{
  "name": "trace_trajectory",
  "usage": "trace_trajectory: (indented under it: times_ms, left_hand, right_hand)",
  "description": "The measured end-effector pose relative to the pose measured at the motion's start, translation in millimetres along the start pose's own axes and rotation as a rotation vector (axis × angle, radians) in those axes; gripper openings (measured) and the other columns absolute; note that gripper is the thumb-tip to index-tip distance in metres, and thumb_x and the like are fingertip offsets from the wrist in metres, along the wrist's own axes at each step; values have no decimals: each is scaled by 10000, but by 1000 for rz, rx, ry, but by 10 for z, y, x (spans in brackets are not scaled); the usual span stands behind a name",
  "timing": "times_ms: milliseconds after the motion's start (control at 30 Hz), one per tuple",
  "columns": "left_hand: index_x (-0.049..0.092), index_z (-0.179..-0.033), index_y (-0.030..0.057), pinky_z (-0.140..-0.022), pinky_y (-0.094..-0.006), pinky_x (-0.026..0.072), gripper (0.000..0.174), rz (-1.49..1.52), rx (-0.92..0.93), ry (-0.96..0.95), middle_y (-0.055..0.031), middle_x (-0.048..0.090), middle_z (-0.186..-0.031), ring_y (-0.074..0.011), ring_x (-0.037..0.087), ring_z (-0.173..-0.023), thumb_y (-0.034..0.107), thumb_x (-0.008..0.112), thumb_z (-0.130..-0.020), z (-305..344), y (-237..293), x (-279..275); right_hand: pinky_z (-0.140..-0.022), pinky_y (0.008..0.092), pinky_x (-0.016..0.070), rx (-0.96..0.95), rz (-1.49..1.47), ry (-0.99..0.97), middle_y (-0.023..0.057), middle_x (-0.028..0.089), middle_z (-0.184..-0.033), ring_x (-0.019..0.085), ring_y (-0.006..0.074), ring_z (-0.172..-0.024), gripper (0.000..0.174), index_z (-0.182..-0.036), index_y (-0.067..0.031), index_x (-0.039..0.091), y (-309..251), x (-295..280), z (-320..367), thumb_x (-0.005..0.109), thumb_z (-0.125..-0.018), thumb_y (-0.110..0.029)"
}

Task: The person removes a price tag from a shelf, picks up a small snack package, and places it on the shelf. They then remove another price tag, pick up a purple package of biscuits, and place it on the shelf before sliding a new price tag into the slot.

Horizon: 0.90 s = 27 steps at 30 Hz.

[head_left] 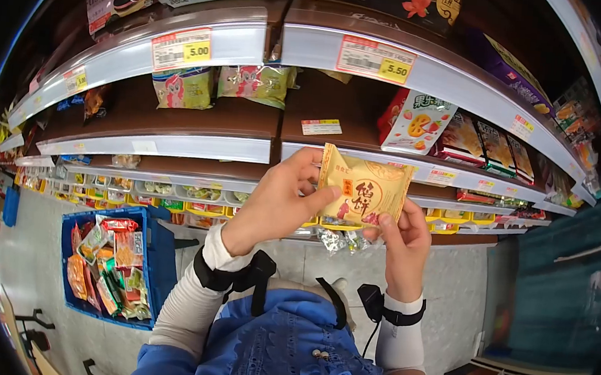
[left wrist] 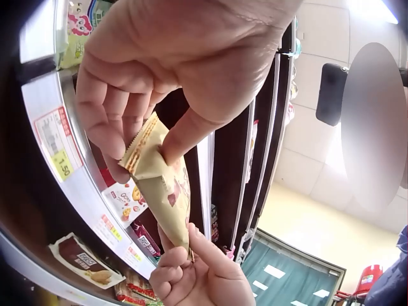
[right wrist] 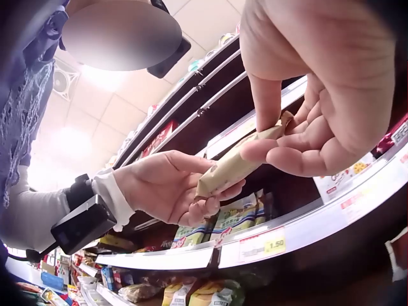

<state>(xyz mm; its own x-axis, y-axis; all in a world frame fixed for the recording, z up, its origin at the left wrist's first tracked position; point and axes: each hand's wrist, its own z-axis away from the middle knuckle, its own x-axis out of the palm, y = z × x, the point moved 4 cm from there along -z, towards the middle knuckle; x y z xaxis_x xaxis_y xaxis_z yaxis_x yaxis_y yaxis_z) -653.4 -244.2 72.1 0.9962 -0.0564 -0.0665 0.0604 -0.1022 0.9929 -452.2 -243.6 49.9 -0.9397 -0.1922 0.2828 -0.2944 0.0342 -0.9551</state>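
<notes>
A small yellow snack packet [head_left: 363, 189] with red and brown lettering is held up between both hands, in front of the shelves. My left hand [head_left: 278, 200] pinches its left end, thumb across the printed front. On the lower right corner, my right hand [head_left: 404, 243] grips it between thumb and fingers. In the left wrist view the packet [left wrist: 164, 191] is seen nearly edge-on, its crimped end between the left thumb and fingers. The right wrist view shows the packet [right wrist: 236, 167] from its side, a hand at each end.
Shelves with white price rails [head_left: 175, 144] curve across the front, carrying pony-printed bags [head_left: 184, 88] and a white-and-red snack box [head_left: 418, 123]. A blue crate [head_left: 66, 253] full of packaged snacks stands on the floor at left. A teal panel [head_left: 557, 281] is at right.
</notes>
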Motion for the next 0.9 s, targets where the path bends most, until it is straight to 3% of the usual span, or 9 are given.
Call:
trace_trajectory:
  times_ms: [100, 500, 600, 667, 833, 900]
  left_hand:
    - [514, -1210, -19, -586, -240, 476, 352, 19, -61, -37, -96, 698, -912, -73, 603, -689, 63, 647, -894, -10, 48, -124]
    - [612, -1075, -53, -538, -279, 495, 274, -131, -12, -10, -107, 682, -811, -126, 640, -656, 153, 651, -899, -283, -11, -391]
    - [573, -1155, -30, -541, -211, 505, 287, -113, -51, -12, -43, 674, -826, -66, 606, -647, 156, 626, -942, -377, -28, -440]
    - [604, -1093, -75, -483, -272, 499, 307, -125, 16, 46, -117, 678, -745, -143, 634, -567, 162, 644, -902, -487, -59, -475]
    - [519, -1263, -124, -514, -301, 531, 517, -200, -19, 28, -162, 687, -791, -204, 687, -616, 186, 653, -872, -776, -35, -506]
    - [514, -1272, -117, -516, -303, 536, 523, -210, -24, 32, -171, 688, -820, -209, 687, -613, 189, 653, -872, -855, -2, -525]
  right_hand:
    - [-720, 265, 566, -29, -28, 107, 122, 685, -1042, 683, 156, -807, 284, -1224, 37, 521, 116, 119, 46, 572, -953, -28]
    - [-711, 259, 545, -55, 20, 155, 106, 709, -974, 704, 168, -804, 296, -1230, 32, 560, 121, 281, -139, 566, -986, -136]
    - [-711, 255, 544, -45, 18, 165, 106, 708, -971, 707, 176, -809, 343, -1287, 32, 535, 128, 326, -257, 562, -985, -128]
    - [-711, 256, 545, -47, 17, 160, 107, 707, -969, 707, 179, -812, 351, -1304, 27, 525, 157, 313, -367, 553, -987, -121]
    - [-711, 254, 545, -99, -14, 129, 105, 703, -982, 709, 186, -821, 353, -1325, 18, 516, 116, 354, -535, 524, -993, -103]
    - [-711, 251, 544, -146, -9, 111, 104, 697, -1003, 710, 188, -830, 338, -1317, 14, 530, 80, 373, -588, 506, -998, -94]
